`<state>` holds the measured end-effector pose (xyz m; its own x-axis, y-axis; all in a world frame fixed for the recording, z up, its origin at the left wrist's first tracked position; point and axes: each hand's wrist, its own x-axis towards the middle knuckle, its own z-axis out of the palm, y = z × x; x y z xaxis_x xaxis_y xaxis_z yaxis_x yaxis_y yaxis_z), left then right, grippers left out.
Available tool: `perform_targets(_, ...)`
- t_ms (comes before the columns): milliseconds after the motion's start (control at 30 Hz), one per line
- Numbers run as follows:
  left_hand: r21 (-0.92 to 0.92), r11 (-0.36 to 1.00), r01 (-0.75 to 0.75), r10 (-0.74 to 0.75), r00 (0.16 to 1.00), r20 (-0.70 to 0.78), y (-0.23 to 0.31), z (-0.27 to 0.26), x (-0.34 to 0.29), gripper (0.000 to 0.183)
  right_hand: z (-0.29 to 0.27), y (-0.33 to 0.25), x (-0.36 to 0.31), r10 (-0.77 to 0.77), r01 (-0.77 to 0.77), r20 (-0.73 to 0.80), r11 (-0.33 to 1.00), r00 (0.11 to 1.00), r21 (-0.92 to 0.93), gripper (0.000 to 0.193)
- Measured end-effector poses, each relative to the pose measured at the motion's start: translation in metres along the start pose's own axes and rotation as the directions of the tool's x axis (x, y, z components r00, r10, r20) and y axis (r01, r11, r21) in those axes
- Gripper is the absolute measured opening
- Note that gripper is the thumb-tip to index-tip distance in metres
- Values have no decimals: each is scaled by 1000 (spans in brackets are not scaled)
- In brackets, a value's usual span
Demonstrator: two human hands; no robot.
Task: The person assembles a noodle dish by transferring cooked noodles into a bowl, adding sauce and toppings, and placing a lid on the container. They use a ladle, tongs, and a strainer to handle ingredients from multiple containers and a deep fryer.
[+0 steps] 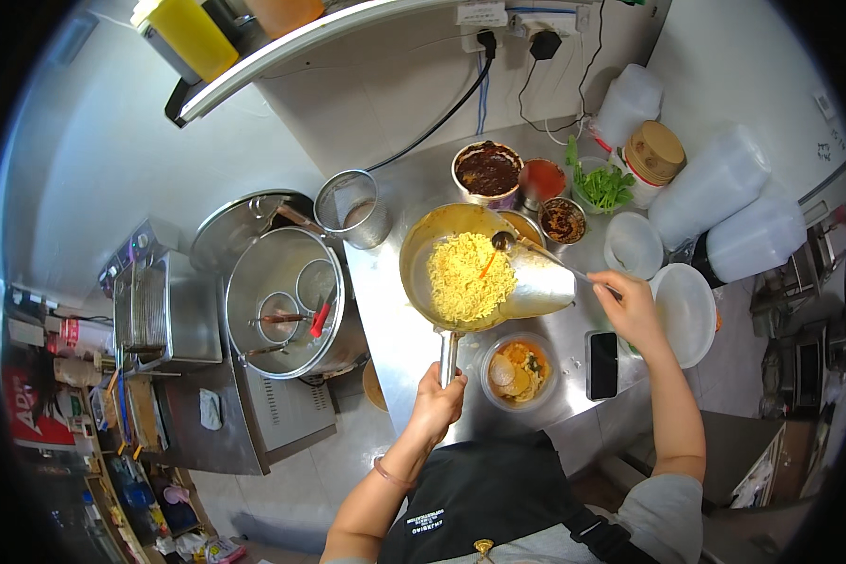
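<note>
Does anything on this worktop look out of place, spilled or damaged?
The phone looks out of place: it lies face up on the worktop, just right of the open bowl, an odd spot so near food. Nothing else clearly looks spilled or damaged.

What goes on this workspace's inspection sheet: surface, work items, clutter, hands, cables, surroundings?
Surface: steel table, crowded along the back.
Work items: pan of yellow noodles; ladle over them; filled clear bowl right of the pan's handle.
Clutter: smartphone, screen dark, right of the bowl; stacked plastic containers at right.
Hands: left hand grips the pan's handle; right hand holds the ladle's handle.
Cables: black power cable slopes from the wall toward the table's back.
Surroundings: steel stockpot with strainers at left, deep fryer beyond.
</note>
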<state>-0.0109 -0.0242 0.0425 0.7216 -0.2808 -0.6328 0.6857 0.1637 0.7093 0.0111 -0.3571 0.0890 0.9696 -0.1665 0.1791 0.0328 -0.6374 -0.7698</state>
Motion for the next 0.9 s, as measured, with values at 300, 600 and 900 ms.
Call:
perform_targets(300,59,995,-77,83,990,-117,-27,-38,-18,15,82,-35,29,-93,182,295,939,951,-290,16)
perform_targets(600,88,990,-115,131,967,-219,-40,-66,-41,15,105,-76,10,-235,427,570,875,787,-228,13)
perform_targets(900,172,972,-162,197,958,-208,-63,-79,-50,16,114,-76,4,-206,262,421,962,883,-80,13)
